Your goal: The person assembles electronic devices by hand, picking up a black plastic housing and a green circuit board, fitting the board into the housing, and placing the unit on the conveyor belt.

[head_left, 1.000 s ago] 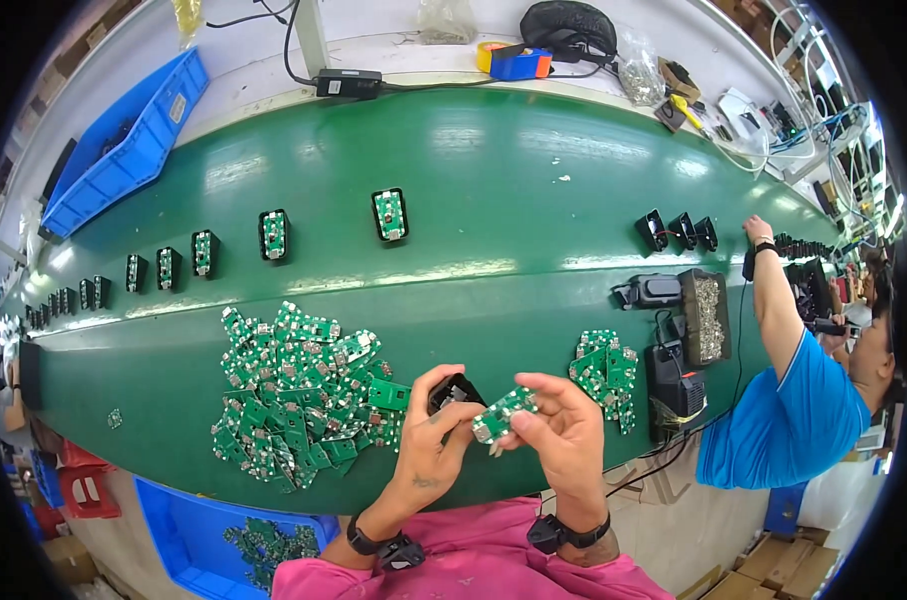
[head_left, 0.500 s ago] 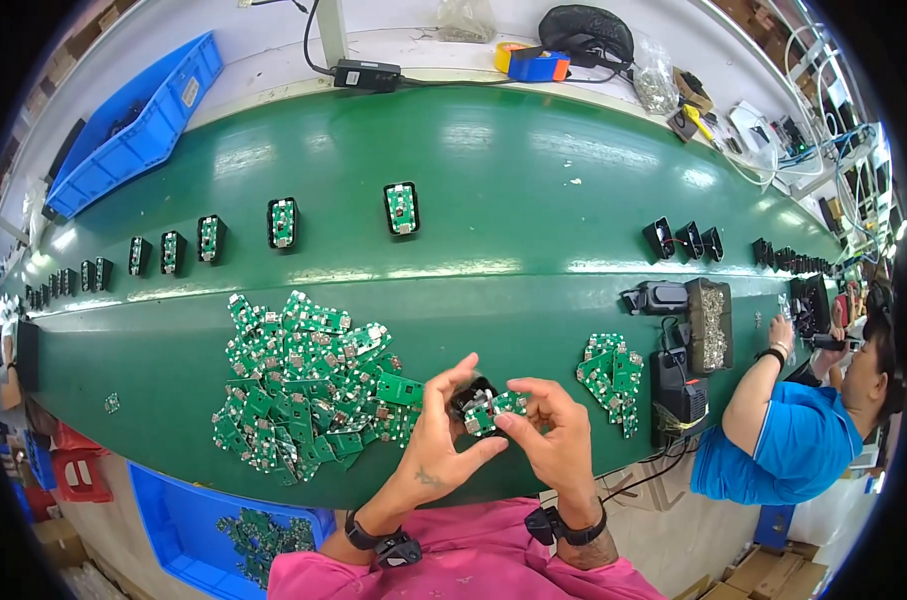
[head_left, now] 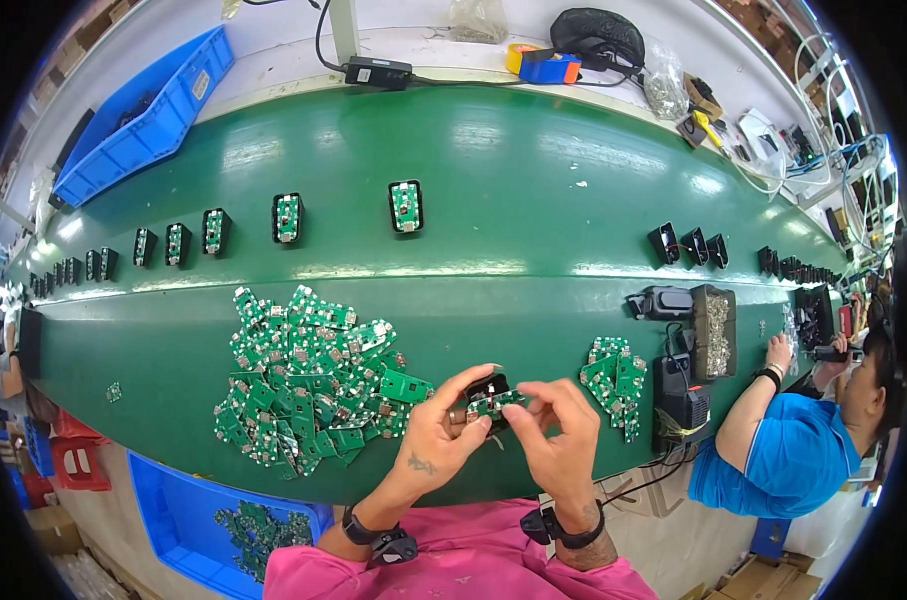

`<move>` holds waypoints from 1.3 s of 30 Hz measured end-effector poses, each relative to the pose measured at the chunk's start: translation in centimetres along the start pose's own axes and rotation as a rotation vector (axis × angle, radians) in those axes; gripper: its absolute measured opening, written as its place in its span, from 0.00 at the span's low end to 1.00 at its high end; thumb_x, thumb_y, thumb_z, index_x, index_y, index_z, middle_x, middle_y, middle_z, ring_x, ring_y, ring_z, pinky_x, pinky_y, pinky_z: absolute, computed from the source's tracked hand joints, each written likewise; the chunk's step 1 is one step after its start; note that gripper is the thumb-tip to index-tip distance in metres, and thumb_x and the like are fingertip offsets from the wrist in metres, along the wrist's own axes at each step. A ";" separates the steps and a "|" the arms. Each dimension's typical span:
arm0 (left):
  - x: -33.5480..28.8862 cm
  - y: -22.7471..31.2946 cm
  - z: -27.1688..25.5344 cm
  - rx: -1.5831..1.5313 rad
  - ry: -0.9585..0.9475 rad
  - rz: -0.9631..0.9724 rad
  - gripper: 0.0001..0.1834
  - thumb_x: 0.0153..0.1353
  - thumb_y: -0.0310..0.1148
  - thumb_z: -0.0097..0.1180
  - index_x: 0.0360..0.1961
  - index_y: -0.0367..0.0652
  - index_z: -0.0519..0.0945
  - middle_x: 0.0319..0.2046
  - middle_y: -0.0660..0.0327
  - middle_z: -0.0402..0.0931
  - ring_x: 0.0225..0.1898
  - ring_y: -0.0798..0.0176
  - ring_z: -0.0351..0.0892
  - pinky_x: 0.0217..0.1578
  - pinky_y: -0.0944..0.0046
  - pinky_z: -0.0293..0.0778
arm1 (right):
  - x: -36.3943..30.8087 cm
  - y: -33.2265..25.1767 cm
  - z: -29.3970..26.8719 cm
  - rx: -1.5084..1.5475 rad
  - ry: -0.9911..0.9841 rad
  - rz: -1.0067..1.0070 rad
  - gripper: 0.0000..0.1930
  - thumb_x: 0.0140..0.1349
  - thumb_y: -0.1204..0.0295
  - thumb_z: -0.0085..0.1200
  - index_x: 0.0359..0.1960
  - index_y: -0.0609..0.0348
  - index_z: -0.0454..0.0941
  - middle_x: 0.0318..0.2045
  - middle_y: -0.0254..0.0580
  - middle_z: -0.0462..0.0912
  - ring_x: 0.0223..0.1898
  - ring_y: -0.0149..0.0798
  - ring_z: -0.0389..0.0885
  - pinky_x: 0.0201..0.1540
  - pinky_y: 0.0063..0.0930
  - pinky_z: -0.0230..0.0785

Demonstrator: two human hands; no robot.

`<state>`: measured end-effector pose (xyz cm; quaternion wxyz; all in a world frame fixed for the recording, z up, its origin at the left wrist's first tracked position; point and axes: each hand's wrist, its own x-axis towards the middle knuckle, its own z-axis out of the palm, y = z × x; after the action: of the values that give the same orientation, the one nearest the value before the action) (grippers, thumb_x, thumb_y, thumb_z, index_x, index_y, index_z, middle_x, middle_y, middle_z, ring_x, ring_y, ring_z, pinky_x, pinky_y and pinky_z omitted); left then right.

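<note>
In front of my body, my left hand point(head_left: 440, 436) is closed around a small black plastic case point(head_left: 487, 385) with its opening toward me. A green circuit board point(head_left: 486, 406) lies tilted across that opening, partly covering it. The fingers and thumb of my right hand point(head_left: 558, 428) pinch the board's right end. My left thumb rests near the board's left end. How far the board sits inside the case cannot be made out. Left of my hands spreads a big heap of green circuit boards point(head_left: 309, 385); a smaller pile of boards point(head_left: 614, 382) lies to their right.
Black cases with boards in them point(head_left: 406, 206) run in a row leftward. Black cases point(head_left: 664, 243) stand at the right. Nearby are a tray of small metal parts point(head_left: 714, 335) and a black soldering unit point(head_left: 682, 390). A blue bin point(head_left: 149, 115) stands far left; a co-worker point(head_left: 784, 430) sits right.
The board in my hands has turned from lying face up to a steeper tilt against the case. My right fingers have shifted along its right end. The view has moved slightly.
</note>
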<state>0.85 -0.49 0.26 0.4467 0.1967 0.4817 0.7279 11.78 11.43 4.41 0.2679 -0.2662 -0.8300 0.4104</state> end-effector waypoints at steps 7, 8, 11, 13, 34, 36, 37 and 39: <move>0.0 0.2 0.2 0.231 -0.005 0.024 0.30 0.62 0.15 0.54 0.67 0.36 0.67 0.53 0.56 0.76 0.51 0.66 0.79 0.50 0.66 0.79 | -0.2 -0.2 0.9 0.223 -0.107 0.139 0.08 0.61 0.80 0.61 0.41 0.68 0.84 0.27 0.38 0.81 0.25 0.25 0.77 0.24 0.18 0.68; 0.0 0.3 0.3 0.269 -0.013 0.028 0.30 0.62 0.15 0.54 0.66 0.36 0.67 0.52 0.56 0.77 0.50 0.66 0.80 0.50 0.66 0.79 | -0.3 -0.2 0.9 0.254 -0.115 0.156 0.07 0.62 0.80 0.60 0.41 0.68 0.84 0.28 0.38 0.81 0.25 0.25 0.78 0.24 0.18 0.68; 0.0 0.2 0.3 0.254 0.002 0.031 0.30 0.61 0.15 0.55 0.66 0.36 0.68 0.51 0.56 0.77 0.48 0.66 0.80 0.48 0.66 0.80 | -0.6 -0.3 1.2 0.482 -0.094 0.251 0.06 0.63 0.81 0.58 0.40 0.69 0.84 0.30 0.39 0.81 0.25 0.26 0.78 0.24 0.18 0.69; -0.1 0.3 0.2 0.249 0.002 0.014 0.30 0.61 0.15 0.55 0.66 0.36 0.68 0.51 0.56 0.77 0.48 0.67 0.80 0.48 0.67 0.80 | -1.0 0.1 1.4 0.496 -0.096 0.242 0.05 0.64 0.82 0.57 0.39 0.69 0.84 0.31 0.40 0.81 0.25 0.26 0.78 0.24 0.18 0.69; -0.2 1.2 0.2 0.532 0.039 0.170 0.32 0.54 0.17 0.58 0.64 0.41 0.74 0.50 0.56 0.79 0.48 0.67 0.81 0.47 0.67 0.80 | 1.3 0.1 -1.9 -0.013 -0.375 0.044 0.03 0.58 0.77 0.59 0.29 0.63 0.80 0.22 0.43 0.78 0.20 0.42 0.76 0.23 0.32 0.66; -0.1 1.2 0.2 0.555 0.028 0.165 0.32 0.54 0.17 0.58 0.64 0.41 0.74 0.50 0.56 0.79 0.48 0.66 0.81 0.47 0.67 0.81 | 1.4 0.0 -2.1 -0.016 -0.390 0.051 0.03 0.58 0.77 0.59 0.29 0.63 0.80 0.22 0.44 0.78 0.20 0.43 0.76 0.24 0.33 0.67; -0.1 1.2 0.2 0.557 0.027 0.159 0.32 0.54 0.17 0.58 0.64 0.41 0.74 0.50 0.56 0.79 0.48 0.66 0.81 0.46 0.67 0.81 | 1.5 0.0 -2.2 -0.045 -0.415 0.033 0.03 0.58 0.77 0.59 0.29 0.63 0.80 0.22 0.44 0.78 0.21 0.44 0.77 0.24 0.34 0.67; -0.1 1.1 0.3 0.559 0.024 0.152 0.32 0.54 0.17 0.58 0.64 0.41 0.74 0.50 0.56 0.79 0.47 0.66 0.81 0.46 0.67 0.81 | 1.6 0.0 -2.4 -0.075 -0.438 0.016 0.03 0.59 0.77 0.58 0.29 0.63 0.81 0.23 0.45 0.78 0.21 0.46 0.78 0.24 0.35 0.68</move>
<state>0.60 -0.61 1.36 0.3135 0.3391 0.6526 0.6007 12.23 13.76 6.06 0.0679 -0.1870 -0.8808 0.4296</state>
